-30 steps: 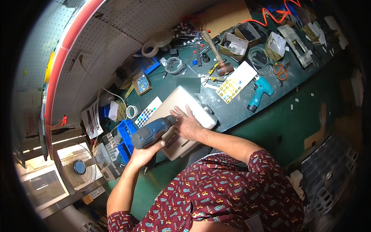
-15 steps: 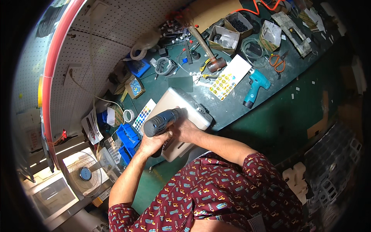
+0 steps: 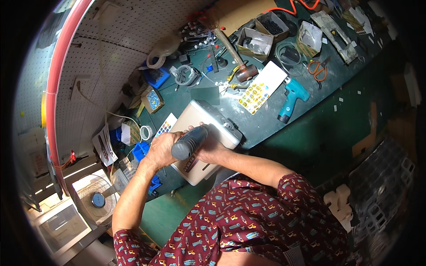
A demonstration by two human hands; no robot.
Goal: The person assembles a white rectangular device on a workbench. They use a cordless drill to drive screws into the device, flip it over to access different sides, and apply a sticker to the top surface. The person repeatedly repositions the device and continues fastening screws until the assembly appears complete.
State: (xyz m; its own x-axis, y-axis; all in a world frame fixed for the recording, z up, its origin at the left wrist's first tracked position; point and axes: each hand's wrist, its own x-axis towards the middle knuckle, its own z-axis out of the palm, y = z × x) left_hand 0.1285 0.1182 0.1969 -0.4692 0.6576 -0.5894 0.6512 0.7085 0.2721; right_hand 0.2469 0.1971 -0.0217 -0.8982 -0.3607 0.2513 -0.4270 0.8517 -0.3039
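A dark grey-blue power drill (image 3: 191,141) points down onto a cream box-shaped case (image 3: 193,116) with a grey latch side, lying at the near edge of the green workbench. My left hand (image 3: 162,150) closes around the drill from its left side, the handle hidden behind the hand and the tool's body. Beside the drill's front end, my right hand (image 3: 212,151) rests low over the case. Its fingers curl by the drill's nose and are mostly covered, so what they hold cannot be made out. The drill's tip is hidden too.
To the right lie a teal cordless drill (image 3: 293,99), a sticker sheet (image 3: 262,91) and orange-handled scissors (image 3: 317,71). A hammer (image 3: 245,72) and small boxes (image 3: 255,42) stand farther back. Blue bins (image 3: 141,150) sit left of my left arm, near a fan (image 3: 97,199).
My left hand has shifted left and farther up, now partly covering the blue bins. The drill's rear end has swung slightly right and nearer me. My right hand has hardly moved.
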